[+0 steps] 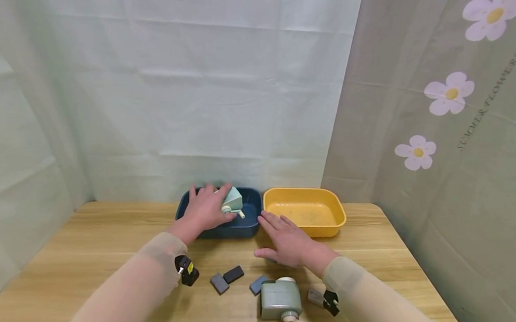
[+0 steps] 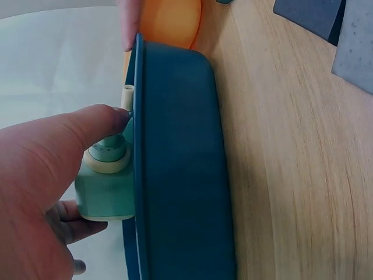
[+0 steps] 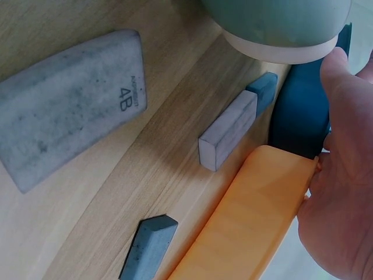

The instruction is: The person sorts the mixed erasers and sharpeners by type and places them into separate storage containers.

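My left hand (image 1: 206, 210) grips a mint-green crank pencil sharpener (image 1: 234, 199) at the blue bin (image 1: 229, 233). Its thumb lies over the crank side, and the other fingers reach round behind the body, partly hidden in the left wrist view. The sharpener (image 2: 108, 195) overlaps the bin's rim there, its cream crank handle (image 2: 127, 98) beside the thumb. My right hand (image 1: 289, 242) has its fingers stretched out, fingertips at the rims where the blue bin and the yellow bin (image 1: 325, 232) meet. It holds nothing.
A grey-green crank sharpener (image 1: 281, 300) stands on the wooden table (image 1: 95, 269) nearer me. Around it lie a blue eraser (image 1: 258, 284), a dark eraser (image 1: 233, 274) and a grey eraser (image 1: 219, 283). An eraser marked 4B (image 3: 76, 99) lies near my right wrist. Curtains surround the table.
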Motion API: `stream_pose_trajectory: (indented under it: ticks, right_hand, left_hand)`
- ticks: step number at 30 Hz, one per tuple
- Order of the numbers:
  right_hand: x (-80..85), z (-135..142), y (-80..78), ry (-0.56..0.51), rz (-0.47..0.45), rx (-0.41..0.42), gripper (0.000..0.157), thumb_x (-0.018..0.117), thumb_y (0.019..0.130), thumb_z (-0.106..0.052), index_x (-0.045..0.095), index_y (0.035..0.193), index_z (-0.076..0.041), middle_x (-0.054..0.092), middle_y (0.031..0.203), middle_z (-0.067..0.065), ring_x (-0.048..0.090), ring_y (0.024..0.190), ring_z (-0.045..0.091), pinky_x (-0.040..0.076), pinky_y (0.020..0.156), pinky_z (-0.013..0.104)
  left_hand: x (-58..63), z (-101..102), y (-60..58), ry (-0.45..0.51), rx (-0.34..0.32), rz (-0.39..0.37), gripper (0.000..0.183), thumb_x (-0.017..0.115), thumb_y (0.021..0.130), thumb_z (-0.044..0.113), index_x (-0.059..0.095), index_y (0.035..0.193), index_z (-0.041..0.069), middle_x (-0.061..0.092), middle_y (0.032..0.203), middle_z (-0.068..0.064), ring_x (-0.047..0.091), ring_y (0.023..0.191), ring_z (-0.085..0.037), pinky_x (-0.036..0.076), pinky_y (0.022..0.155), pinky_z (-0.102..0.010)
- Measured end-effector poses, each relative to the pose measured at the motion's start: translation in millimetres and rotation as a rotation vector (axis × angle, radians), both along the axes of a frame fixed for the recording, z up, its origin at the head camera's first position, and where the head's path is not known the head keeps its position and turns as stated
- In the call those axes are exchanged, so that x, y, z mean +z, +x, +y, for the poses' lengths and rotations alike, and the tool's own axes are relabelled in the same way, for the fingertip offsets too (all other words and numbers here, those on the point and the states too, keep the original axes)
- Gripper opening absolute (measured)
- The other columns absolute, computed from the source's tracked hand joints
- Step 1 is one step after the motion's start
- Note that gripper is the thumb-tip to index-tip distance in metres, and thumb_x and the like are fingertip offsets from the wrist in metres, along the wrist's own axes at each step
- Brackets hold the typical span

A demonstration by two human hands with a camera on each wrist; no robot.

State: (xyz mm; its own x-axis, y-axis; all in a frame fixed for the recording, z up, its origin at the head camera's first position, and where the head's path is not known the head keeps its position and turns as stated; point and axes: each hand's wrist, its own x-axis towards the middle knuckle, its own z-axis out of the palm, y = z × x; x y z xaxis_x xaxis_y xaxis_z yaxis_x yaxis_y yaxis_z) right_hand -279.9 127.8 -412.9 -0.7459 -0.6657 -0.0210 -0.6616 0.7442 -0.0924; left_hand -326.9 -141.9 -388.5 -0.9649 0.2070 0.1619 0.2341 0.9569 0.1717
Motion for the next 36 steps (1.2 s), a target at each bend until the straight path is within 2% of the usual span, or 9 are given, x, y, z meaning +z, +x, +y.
stream_pose_trajectory:
  ticks: [9, 17, 28, 36]
  right_hand:
    - [-2.4, -0.8, 0.1, 0.003, 0.002, -0.005, 0.098, 0.055, 0.108, -0.07, 0.027, 0.175, -0.005, 0.02, 0.183, 0.014, 0.022, 0.168, 0.029, 0.019, 0.134, 0.055]
    - [-2.3, -2.7, 1.6, 0.001, -0.011, -0.013, 0.097, 0.058, 0.108, -0.068, 0.026, 0.176, -0.006, 0.02, 0.183, 0.013, 0.021, 0.168, 0.028, 0.016, 0.135, 0.053]
    - [-1.5, -2.5, 2.8, 0.011, -0.004, -0.014, 0.097, 0.057, 0.107, -0.069, 0.028, 0.175, -0.006, 0.021, 0.183, 0.013, 0.023, 0.168, 0.028, 0.018, 0.135, 0.052]
    - [-1.5, -2.8, 1.7, 0.006, -0.005, -0.015, 0.097, 0.057, 0.108, -0.068, 0.027, 0.176, -0.006, 0.021, 0.183, 0.013, 0.022, 0.168, 0.027, 0.018, 0.135, 0.052]
  left_hand:
    - [-7.9, 5.4, -2.7, -0.001, -0.003, -0.01, 0.09, 0.088, 0.093, 0.051, 0.049, 0.165, 0.015, 0.062, 0.137, -0.029, 0.058, 0.129, -0.05, 0.018, 0.123, -0.081]
    - [-12.3, 10.2, -2.8, -0.004, 0.008, -0.043, 0.094, 0.086, 0.094, 0.054, 0.045, 0.169, 0.014, 0.058, 0.15, -0.028, 0.054, 0.139, -0.049, 0.014, 0.126, -0.079]
    - [-21.1, 14.1, -5.1, 0.009, 0.005, -0.054, 0.091, 0.087, 0.094, 0.053, 0.048, 0.168, 0.015, 0.059, 0.144, -0.026, 0.056, 0.134, -0.047, 0.015, 0.125, -0.079]
    - [-22.9, 18.9, -7.4, 0.002, 0.01, -0.056, 0.092, 0.086, 0.094, 0.054, 0.047, 0.168, 0.016, 0.059, 0.145, -0.025, 0.055, 0.135, -0.046, 0.014, 0.126, -0.079]
